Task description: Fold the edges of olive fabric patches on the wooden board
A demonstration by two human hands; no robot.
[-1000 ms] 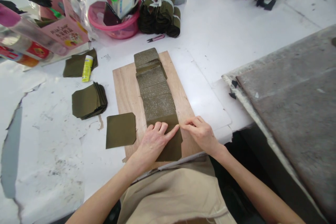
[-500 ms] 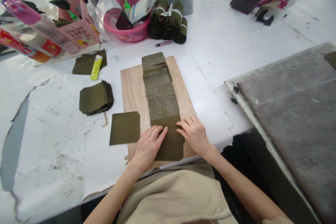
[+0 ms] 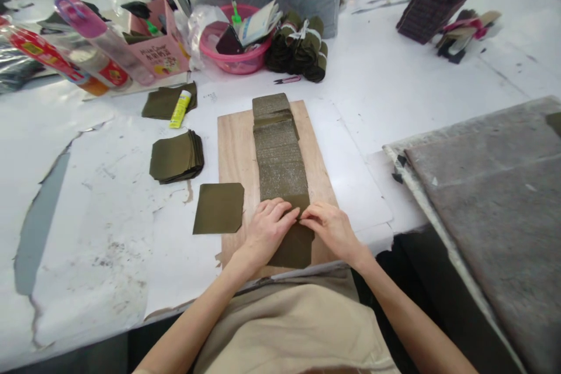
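Observation:
A wooden board (image 3: 234,146) lies on the white table and carries a row of overlapping olive fabric pieces (image 3: 280,155) with speckled, coated faces. The nearest olive piece (image 3: 295,248) lies plain side up at the board's near end. My left hand (image 3: 267,228) rests on its left part with fingers curled. My right hand (image 3: 331,228) rests on its right part with fingers pressed together. The fingertips of both hands meet at the piece's far edge and pinch it there.
A single olive piece (image 3: 218,216) lies left of the board, beyond it a stack of pieces (image 3: 175,156) and a yellow glue stick (image 3: 180,109). A pink bowl (image 3: 234,61), bundled fabric (image 3: 302,47) and small snips (image 3: 287,79) are behind. A grey padded board (image 3: 491,187) fills the right.
My hands lay flat and apart on the nearest piece half a second ago; now their fingertips have come together at its far edge. The view has shifted slightly.

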